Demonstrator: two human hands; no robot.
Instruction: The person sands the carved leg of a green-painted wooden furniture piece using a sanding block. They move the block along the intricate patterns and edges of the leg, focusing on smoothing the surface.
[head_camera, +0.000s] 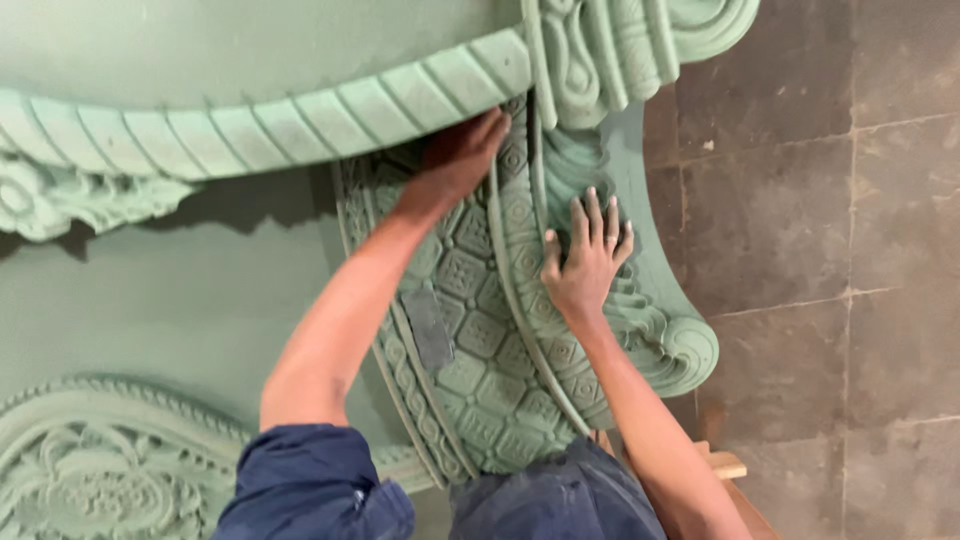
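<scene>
The dark blue sleeves (315, 485) lie nearest the camera, and from them two bare arms reach up to one green carved leg (490, 350) of a large piece of furniture standing on the grey tiled floor (820, 250). The left hand (455, 160) presses into the narrow gap under the ribbed rim (300, 115), its grip curled and hidden, so I cannot tell whether it pinches anything. The right hand (585, 265) lies flat, fingers spread, on the scrolled edge (660, 340), seemingly to steady it; one small grey patch (428, 328) sits on the lattice carving.
</scene>
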